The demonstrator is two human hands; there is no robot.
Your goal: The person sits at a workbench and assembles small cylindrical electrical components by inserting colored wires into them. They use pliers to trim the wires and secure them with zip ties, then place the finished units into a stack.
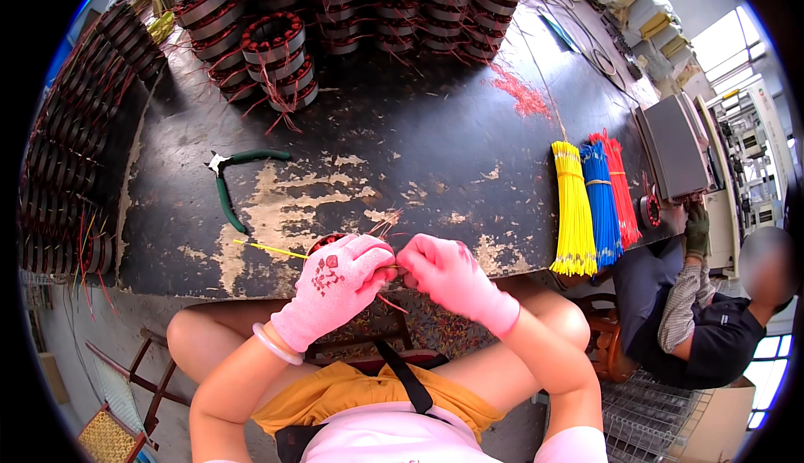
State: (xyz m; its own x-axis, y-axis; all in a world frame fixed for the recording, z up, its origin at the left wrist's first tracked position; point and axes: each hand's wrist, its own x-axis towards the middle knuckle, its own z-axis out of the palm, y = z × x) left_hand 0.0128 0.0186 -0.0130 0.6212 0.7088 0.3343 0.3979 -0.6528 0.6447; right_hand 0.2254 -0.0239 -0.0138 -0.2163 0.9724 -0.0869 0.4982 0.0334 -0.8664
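Observation:
Both my hands wear pink gloves and meet at the table's near edge. My left hand is closed, fingertips pinching thin wires beside the right hand's. My right hand is closed too, its thumb and fingers pressed together on the same wires. Behind the left hand, a motor stator with red windings is mostly hidden. A yellow lead wire sticks out to the left of it, and bare copper wire ends fan out beyond the fingers. Just below the hands hangs a short reddish wire.
Green-handled cutting pliers lie open at left. Bundles of yellow, blue and red wires lie at right. Stacked stators line the back, and more stand at far left. A person sits at right.

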